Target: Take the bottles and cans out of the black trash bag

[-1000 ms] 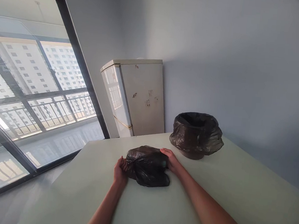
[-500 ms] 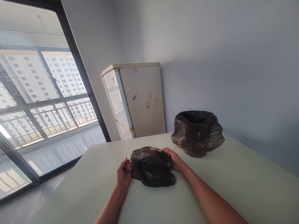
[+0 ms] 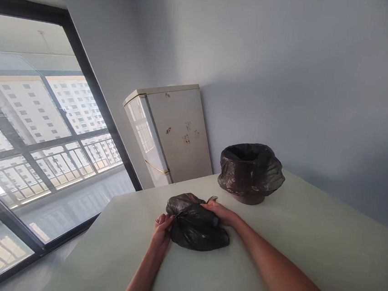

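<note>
Crumpled black plastic bag (image 3: pixel 197 226), glossy and bunched into a lump, lying on the pale flat tabletop (image 3: pixel 272 263) near its far left corner. Left hand (image 3: pixel 162 227) at the bag's left end, fingers curled in and pinching a gathered fold of plastic. Right hand (image 3: pixel 221 212) on the bag's upper right side, fingers bent over the plastic and gripping it; a small tuft of bag showing just above the knuckles. Both forearms bare, reaching in from the near edge of the frame, well apart at the elbows and converging on the bag.

Round dark bin lined with a loose black plastic liner (image 3: pixel 250 171) standing upright on the same tabletop, beyond the bag and to its right, apart from both hands. Liner draped over the rim and sagging down the outside; interior in shadow, contents not discernible.

Off-white two-door refrigerator (image 3: pixel 170 136) behind the table's far edge, against the grey wall (image 3: pixel 290 72), with small dark marks on its side panel. Large black-framed window (image 3: pixel 45 126) at left, with balcony railing and pale high-rise blocks visible through the glass
</note>
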Available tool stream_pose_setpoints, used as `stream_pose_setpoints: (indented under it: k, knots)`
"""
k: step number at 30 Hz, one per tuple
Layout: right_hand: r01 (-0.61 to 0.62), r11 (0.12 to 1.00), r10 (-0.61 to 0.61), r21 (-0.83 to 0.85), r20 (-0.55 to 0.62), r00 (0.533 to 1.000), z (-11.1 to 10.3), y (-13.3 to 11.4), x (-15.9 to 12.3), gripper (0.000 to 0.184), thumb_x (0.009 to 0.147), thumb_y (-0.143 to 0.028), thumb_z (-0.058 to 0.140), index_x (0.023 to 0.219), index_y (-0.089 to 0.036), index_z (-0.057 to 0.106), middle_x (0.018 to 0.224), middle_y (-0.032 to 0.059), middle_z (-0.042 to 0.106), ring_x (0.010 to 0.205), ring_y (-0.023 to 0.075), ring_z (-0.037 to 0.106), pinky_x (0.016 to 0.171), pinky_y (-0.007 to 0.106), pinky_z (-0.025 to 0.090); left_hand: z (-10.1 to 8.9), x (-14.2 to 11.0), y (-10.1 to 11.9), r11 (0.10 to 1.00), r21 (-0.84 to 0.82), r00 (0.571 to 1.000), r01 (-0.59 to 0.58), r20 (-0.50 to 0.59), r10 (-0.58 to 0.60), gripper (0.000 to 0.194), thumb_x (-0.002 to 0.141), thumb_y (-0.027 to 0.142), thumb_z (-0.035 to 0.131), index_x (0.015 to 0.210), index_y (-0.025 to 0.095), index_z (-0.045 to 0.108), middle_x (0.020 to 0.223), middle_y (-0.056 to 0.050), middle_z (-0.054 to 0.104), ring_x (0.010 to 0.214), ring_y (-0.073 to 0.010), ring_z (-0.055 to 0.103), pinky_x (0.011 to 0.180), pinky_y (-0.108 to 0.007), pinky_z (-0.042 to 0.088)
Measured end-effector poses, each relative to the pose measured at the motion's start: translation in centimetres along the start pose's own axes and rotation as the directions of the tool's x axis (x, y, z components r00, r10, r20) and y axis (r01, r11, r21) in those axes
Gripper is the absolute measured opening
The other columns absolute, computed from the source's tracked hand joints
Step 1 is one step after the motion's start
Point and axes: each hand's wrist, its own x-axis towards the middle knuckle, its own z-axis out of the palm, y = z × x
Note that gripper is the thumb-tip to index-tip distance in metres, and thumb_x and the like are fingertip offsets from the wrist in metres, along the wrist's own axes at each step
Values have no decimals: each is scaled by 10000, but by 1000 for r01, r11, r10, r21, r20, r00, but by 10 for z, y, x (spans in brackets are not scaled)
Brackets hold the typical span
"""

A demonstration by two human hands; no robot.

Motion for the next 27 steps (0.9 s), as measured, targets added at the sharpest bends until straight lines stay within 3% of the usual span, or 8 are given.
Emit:
stream_pose_setpoints:
  k: [7,12,15,19,27]
  knots:
    - [-16,998,20,-53,76,997,-4,0,-1,660,698,-722,843,630,-195,453,556,-79,366,514,56,260,469,221,169,0,1,0,999,24,999,33,15,-34,912,539,261,973,662,201,72,541,101,212,483,-32,223,471,-188,256]
    - [-11,997,16,-71,67,998,-6,1,1,659,685,-755,830,657,-198,479,567,-74,395,515,61,265,461,213,196,-2,1,0,992,68,990,110,77,-115,866,535,274,941,644,211,85,519,114,150,441,-19,134,415,-196,148]
    - [-4,996,10,-88,68,998,-8,0,3,672,660,-763,839,632,-193,484,553,-75,380,513,60,243,461,221,166,-7,-3,-4,978,112,970,177,147,-193,860,509,267,938,637,219,89,492,119,154,411,-13,105,393,-206,93]
    - [-1,994,9,-109,72,997,-9,-3,1,654,655,-749,850,600,-182,529,547,-54,399,525,70,252,474,240,169,-15,-8,-13,951,181,923,252,250,-293,919,453,224,971,608,217,65,449,118,168,384,-3,134,400,-197,112]
    - [21,997,-20,-70,7,1000,-7,-11,0,474,622,-522,961,613,-183,630,571,-2,536,542,116,388,502,267,312,-16,-5,-17,926,232,865,298,345,-364,902,454,227,975,591,214,83,449,111,210,389,0,187,426,-184,146]
